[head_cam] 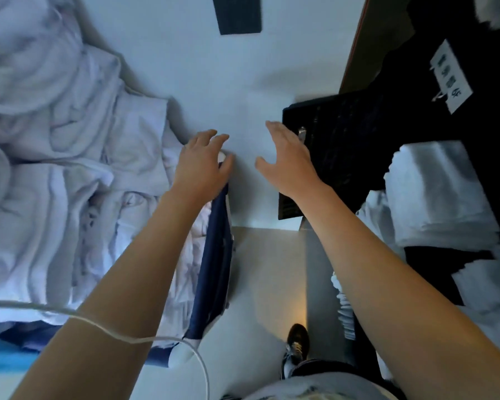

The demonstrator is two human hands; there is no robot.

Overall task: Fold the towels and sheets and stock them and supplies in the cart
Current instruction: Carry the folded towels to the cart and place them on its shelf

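Head view, looking steeply down, with both bare forearms reaching forward from the bottom of the frame. Filling the left side is a large heap of crumpled white linen [55, 174], sheets and towels jumbled together, sitting in a dark blue fabric bin whose edge [217, 255] runs down beside the left forearm. On the right stands a dark cart [459, 67], with a stack of folded white towels [436, 194] on it and more folded white cloth lower down at the right edge. A white paper label [451, 76] hangs on the cart's upper part. Between the heap and the cart lies a pale floor [208, 82], with a dark rectangular patch [240, 14] at the top.

The left hand [204, 163] hovers at the inner edge of the linen heap, fingers spread and loosely curved, holding nothing. The right hand [289, 157] is held apart from it, near the cart's dark corner, fingers straight and together, thumb out, also holding nothing.

A thin white cable [107, 332] crosses the left forearm. A dark shoe [298, 342] shows on the floor at the bottom.
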